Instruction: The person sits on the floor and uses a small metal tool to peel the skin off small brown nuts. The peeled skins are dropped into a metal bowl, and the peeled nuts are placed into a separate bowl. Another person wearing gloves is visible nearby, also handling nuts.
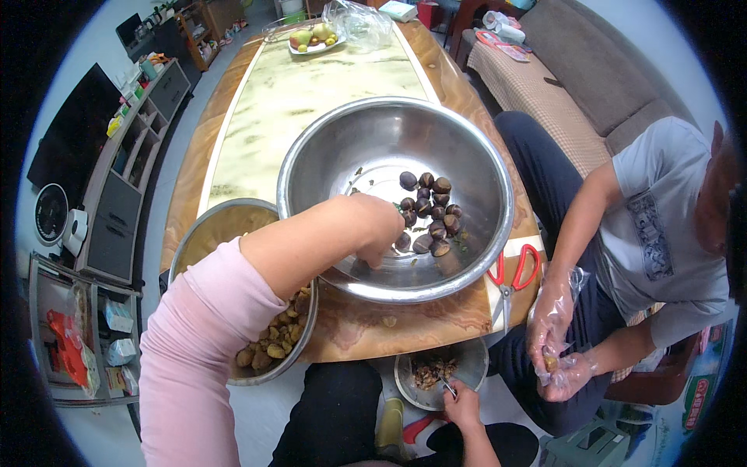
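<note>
My left hand (376, 225) reaches into a large stainless steel bowl (362, 137), beside several dark brown chestnuts (439, 229) with split shells. Its fingers point down and are partly hidden, so I cannot tell whether they grip anything. Low in front of me, my right hand (464, 404) holds a small metal tool (447, 385), its exact kind unclear. The tool's end is over a smaller metal bowl (480, 376) containing shell scraps (429, 375). Under my left forearm stands another metal basin (201, 230) with peeled yellowish chestnuts (277, 347), partly covered by my pink sleeve.
Red-handled scissors (513, 277) lie at the right edge of the stone-topped table (350, 335). To the right, a seated person (659, 233) in plastic gloves holds a chestnut (550, 363). A fruit plate (318, 48) and a clear plastic bag (362, 26) are at the far end.
</note>
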Demonstrator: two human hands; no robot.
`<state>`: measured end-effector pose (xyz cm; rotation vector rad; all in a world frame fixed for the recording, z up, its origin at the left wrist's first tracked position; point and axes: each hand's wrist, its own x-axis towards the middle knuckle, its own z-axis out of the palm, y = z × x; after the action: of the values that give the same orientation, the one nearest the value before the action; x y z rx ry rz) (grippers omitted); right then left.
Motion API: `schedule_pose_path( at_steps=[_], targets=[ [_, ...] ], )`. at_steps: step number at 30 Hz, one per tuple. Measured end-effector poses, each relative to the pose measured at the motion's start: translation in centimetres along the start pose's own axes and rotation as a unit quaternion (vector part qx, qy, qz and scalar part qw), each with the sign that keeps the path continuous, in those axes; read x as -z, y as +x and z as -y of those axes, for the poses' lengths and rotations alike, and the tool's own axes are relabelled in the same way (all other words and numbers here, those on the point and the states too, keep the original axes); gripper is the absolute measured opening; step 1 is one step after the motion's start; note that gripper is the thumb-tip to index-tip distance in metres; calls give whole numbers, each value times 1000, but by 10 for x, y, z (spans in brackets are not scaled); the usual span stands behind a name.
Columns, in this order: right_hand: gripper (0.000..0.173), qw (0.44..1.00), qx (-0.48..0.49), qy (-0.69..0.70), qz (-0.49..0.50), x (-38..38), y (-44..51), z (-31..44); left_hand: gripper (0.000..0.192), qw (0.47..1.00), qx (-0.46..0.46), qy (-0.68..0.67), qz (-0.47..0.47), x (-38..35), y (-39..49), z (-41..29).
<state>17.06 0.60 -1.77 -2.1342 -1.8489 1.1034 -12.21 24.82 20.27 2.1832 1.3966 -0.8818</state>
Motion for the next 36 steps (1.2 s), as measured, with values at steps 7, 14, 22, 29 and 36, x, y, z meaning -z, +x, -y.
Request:
schedule_pose_path(
  at_steps=[7,14,22,29,36],
  targets=[
    [24,1000,-3,3,10,0,1,0,25,998,-38,-25,-51,-16,10,-9],
    [19,1000,17,19,-6,10,-3,8,30,915,-146,-314,-208,16,-27,-9],
    [31,987,69,117,-82,19,-20,12,32,551,-340,-761,-56,-86,-103,-132],
    [29,985,51,115,-117,20,-41,-7,29,198,-192,-961,32,-222,-40,-220],
    [24,950,66,298,-67,25,-56,-13,25,234,-122,-965,4,-266,-15,-230]
  ],
)
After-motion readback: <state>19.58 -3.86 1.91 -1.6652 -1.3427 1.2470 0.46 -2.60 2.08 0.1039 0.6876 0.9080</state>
